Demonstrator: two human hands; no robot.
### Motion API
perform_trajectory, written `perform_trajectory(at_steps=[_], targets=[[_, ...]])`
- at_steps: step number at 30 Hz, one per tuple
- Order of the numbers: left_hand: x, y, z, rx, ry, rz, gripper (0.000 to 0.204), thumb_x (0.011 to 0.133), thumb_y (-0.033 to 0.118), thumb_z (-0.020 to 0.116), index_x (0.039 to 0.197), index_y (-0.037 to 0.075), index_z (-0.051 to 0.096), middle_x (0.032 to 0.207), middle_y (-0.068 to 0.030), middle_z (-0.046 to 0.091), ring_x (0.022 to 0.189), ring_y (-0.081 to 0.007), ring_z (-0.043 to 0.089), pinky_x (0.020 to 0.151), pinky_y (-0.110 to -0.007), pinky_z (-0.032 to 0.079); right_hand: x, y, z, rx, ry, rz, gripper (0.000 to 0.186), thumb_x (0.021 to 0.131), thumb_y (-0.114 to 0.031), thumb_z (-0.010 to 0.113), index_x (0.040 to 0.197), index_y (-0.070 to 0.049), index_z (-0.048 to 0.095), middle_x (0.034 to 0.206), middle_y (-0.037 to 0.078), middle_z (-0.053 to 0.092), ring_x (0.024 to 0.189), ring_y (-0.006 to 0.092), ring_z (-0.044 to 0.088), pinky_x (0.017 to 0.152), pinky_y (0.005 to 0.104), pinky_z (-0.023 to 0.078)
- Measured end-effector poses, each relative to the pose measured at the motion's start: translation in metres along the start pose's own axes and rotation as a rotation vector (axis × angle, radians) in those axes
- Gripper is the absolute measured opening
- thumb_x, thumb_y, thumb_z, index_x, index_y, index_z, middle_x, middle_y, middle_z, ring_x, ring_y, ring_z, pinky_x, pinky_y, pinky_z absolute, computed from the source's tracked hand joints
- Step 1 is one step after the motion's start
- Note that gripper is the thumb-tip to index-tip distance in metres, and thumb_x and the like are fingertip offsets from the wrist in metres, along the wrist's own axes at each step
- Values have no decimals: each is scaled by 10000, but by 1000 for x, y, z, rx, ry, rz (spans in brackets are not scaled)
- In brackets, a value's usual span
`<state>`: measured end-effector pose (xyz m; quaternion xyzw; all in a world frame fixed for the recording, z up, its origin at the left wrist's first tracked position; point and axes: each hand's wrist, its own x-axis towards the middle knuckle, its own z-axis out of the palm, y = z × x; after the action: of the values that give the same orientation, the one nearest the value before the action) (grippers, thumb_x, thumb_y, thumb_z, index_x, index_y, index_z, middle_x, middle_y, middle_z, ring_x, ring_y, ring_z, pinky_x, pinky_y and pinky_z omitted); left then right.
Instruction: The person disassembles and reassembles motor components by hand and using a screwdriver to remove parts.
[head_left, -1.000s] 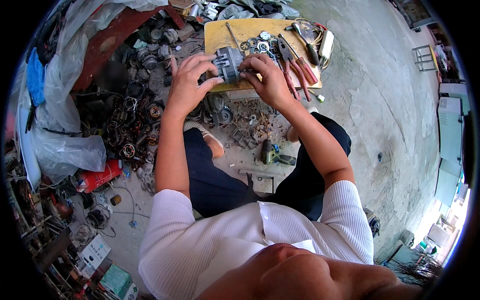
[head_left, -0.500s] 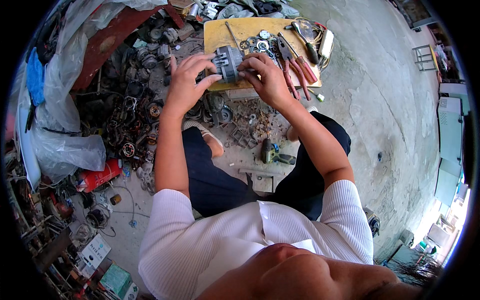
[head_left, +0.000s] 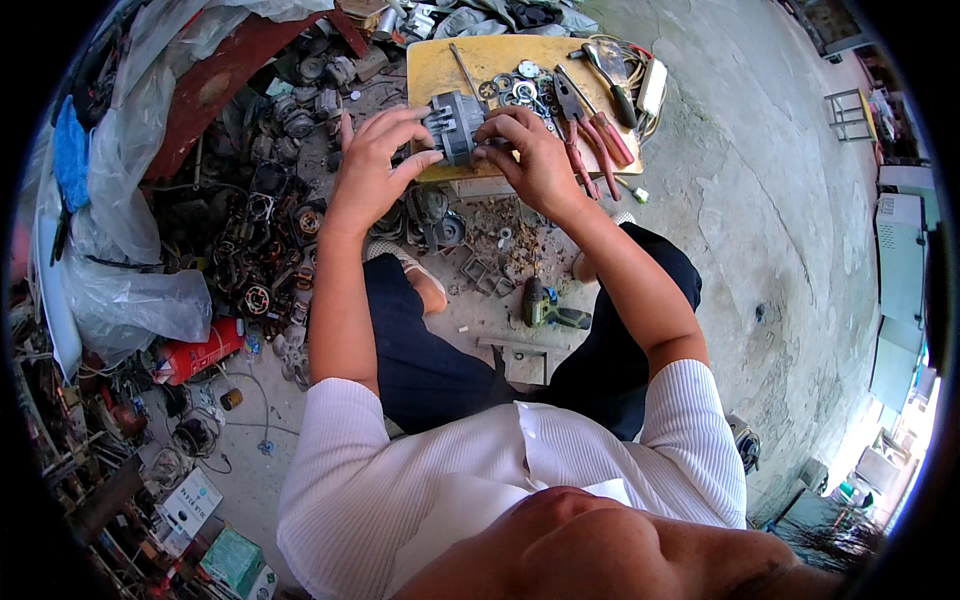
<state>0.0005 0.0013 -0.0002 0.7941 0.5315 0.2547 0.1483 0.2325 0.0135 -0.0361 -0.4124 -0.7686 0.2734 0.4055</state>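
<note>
A grey, ribbed metal motor housing (head_left: 456,128) lies on its side at the near left part of a yellow board (head_left: 430,62). My left hand (head_left: 382,150) grips its left end, thumb below and fingers over the top. At the housing's right end, the fingers of my right hand (head_left: 528,155) are bent and pressed against it; part of that end is hidden behind them. Just right of my right hand lie pliers (head_left: 580,130) with red handles and a red-handled screwdriver (head_left: 612,138). Washers and rings (head_left: 512,88) are scattered beyond it.
A hammer (head_left: 618,95) and a white power strip (head_left: 652,88) lie along the board's right side. On the floor between my legs is a cordless drill (head_left: 552,308). Heaps of old motor parts (head_left: 270,210) and plastic sheeting (head_left: 125,215) fill the left side.
The fingers of my right hand have shifted slightly at the housing's right end. My left hand and the housing have stayed in place.
</note>
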Motion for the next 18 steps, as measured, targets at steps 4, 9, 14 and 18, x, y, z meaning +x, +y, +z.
perform_trajectory(at_steps=[4,9,14,18], targets=[[0,-1,0,17,-1,14,191,775,220,755,907,129,649,1275,-3,611,1283,-259,494,1123,-645,103,-1,3,2,22,-1,17,186,831,-113,694,1003,-89,628,1070,128,588,928,340,632,781,401,519],[-1,3,-1,29,-3,27,209,760,209,763,910,131,641,1284,3,600,1277,-256,498,1118,-653,116,0,5,1,-1,-4,-7,165,844,-107,677,1001,-89,627,1063,126,585,926,346,631,780,405,518],[-1,3,-1,22,-12,9,204,762,202,760,913,135,639,1283,1,601,1259,-253,515,1119,-656,111,0,3,0,-24,-3,-11,156,849,-109,673,995,-84,625,1056,123,582,920,349,631,774,409,519],[0,4,-1,4,-10,2,200,770,209,755,920,139,643,1277,-5,608,1239,-257,532,1119,-658,106,0,3,0,-36,1,-21,153,853,-119,673,993,-84,622,1055,122,582,910,351,632,763,411,519]])
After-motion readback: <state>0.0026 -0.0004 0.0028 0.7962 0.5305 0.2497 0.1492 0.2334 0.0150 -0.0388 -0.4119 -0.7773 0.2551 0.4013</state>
